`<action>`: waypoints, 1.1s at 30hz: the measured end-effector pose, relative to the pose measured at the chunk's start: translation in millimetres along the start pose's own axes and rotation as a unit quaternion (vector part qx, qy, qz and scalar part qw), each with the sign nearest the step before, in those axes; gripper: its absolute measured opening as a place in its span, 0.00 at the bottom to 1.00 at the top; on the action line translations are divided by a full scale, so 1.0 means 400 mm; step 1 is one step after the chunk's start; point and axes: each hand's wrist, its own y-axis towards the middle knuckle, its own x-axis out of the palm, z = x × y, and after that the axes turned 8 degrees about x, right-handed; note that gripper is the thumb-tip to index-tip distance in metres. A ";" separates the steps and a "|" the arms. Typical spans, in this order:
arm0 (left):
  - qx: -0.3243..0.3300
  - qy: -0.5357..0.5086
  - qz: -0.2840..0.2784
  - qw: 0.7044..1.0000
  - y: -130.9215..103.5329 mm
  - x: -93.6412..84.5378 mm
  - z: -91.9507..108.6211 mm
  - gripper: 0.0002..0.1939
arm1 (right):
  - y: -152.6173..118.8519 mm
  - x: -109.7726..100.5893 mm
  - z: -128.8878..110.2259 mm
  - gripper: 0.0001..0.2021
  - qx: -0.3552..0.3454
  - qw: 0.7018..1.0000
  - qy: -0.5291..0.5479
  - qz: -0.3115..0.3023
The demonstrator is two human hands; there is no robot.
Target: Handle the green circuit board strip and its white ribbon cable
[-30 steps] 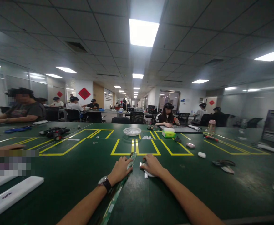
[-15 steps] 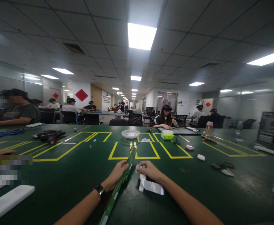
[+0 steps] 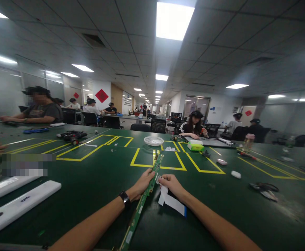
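In my left hand (image 3: 142, 183) is a long, narrow green circuit board (image 3: 143, 205), gripped near its far end and tilted upward away from me. My right hand (image 3: 172, 184) pinches one end of a white flat ribbon cable (image 3: 173, 203) close beside the board's right edge. The cable is folded, and its loose end with a blue tip hangs below my fingers. Whether the pinched end touches the board I cannot tell.
Yellow tape (image 3: 165, 168) marks the green table. Beyond stand a white basket (image 3: 154, 141) and a green tissue pack (image 3: 195, 146). White oblong cases (image 3: 24, 205) lie at left, dark cables (image 3: 264, 190) at right. A person (image 3: 194, 127) sits across.
My view has swung left. The ribbon cable's pinched end has come nearer to the circuit board; both hands keep their hold.
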 end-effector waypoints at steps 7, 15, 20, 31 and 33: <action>-0.016 -0.034 -0.019 0.999 -0.004 0.008 -0.003 0.21 | 0.005 0.001 0.009 0.20 -0.010 1.000 0.006 0.021; -0.030 -0.035 -0.008 0.999 -0.007 0.009 -0.005 0.19 | 0.006 -0.001 0.012 0.20 -0.022 1.000 0.005 0.020; -0.024 -0.022 -0.020 0.999 -0.013 0.017 -0.010 0.19 | 0.003 0.000 0.010 0.19 -0.012 0.999 0.027 0.027; -0.007 -0.003 0.009 1.000 -0.002 0.009 -0.024 0.19 | 0.002 -0.003 0.017 0.20 -0.019 0.999 0.026 0.021; -0.010 -0.001 0.009 1.000 -0.002 0.011 -0.026 0.19 | 0.003 -0.002 0.017 0.20 -0.019 0.999 0.021 0.030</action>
